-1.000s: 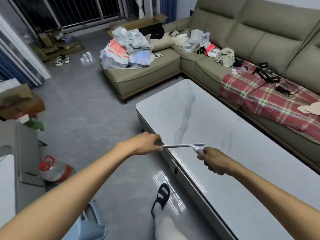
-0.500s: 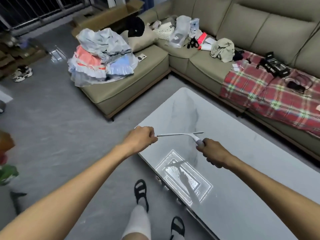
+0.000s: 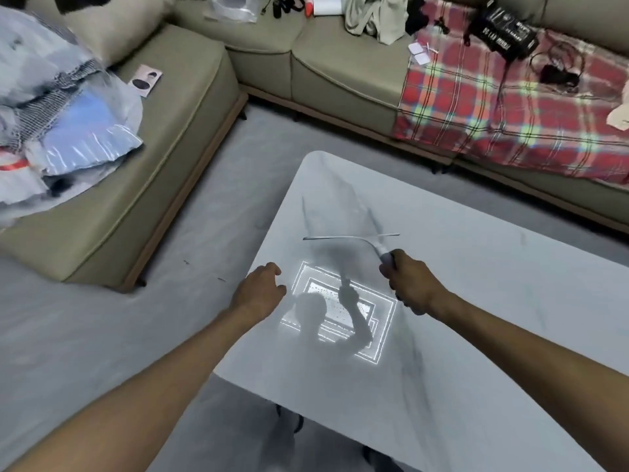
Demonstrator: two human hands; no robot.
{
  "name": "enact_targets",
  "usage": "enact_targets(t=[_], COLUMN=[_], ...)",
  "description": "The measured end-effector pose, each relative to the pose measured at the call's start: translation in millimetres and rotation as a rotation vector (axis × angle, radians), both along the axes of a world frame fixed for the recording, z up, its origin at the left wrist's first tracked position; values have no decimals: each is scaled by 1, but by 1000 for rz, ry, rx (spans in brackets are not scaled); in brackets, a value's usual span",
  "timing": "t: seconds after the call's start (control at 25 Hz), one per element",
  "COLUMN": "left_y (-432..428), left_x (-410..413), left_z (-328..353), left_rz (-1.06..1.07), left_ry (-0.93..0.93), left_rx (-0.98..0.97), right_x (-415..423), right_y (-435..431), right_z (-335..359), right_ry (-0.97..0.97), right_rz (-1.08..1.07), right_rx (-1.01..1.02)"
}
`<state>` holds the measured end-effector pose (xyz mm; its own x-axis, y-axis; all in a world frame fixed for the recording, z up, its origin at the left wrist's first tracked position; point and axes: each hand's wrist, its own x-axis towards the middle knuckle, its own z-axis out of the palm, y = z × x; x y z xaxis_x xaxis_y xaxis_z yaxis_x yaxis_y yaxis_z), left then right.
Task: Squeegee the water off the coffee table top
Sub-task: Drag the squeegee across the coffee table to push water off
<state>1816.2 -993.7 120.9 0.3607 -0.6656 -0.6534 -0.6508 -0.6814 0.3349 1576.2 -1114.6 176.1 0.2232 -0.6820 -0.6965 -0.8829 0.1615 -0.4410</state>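
Note:
The white marble coffee table top [image 3: 476, 301] fills the lower right of the head view, glossy, with a bright ceiling-light reflection near its left end. A white squeegee [image 3: 350, 238] lies with its thin blade across the top, the curved neck running down into my right hand [image 3: 406, 284], which grips the handle. My left hand [image 3: 260, 292] hovers at the table's left edge, fingers loosely curled, holding nothing and apart from the blade. Water on the surface is too faint to make out.
An olive sectional sofa [image 3: 323, 73] wraps the far side and left. A pile of clothes and plastic bags [image 3: 61, 120] sits on its left end. A red plaid blanket [image 3: 503, 114] with a black box and cables covers the right. Grey floor [image 3: 221, 206] separates sofa and table.
My left hand has let go of the blade's left end and dropped back to the table edge. The view has tilted down and moved over the table's left end.

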Motion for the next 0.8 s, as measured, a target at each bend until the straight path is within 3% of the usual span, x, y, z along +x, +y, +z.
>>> enact_targets(t=[0.2,0.36,0.6,0.8], left_y=[-68,-89,-102,-112], left_x=[31,30,26,31], left_z=[-131,-197,-211,-204], left_rz=[-103,-132,-194,-242], left_ry=[-183,-151,-143,-79], left_rx=[-69,-16,98,215], right_x=[62,122,174,111], right_y=[-72,-179,-227,-174], right_z=[-102,-154,-191,-181], right_ry=[77,115,142,190], right_rz=[150,180,187,409], right_rx=[-343,-459,-384,-413])
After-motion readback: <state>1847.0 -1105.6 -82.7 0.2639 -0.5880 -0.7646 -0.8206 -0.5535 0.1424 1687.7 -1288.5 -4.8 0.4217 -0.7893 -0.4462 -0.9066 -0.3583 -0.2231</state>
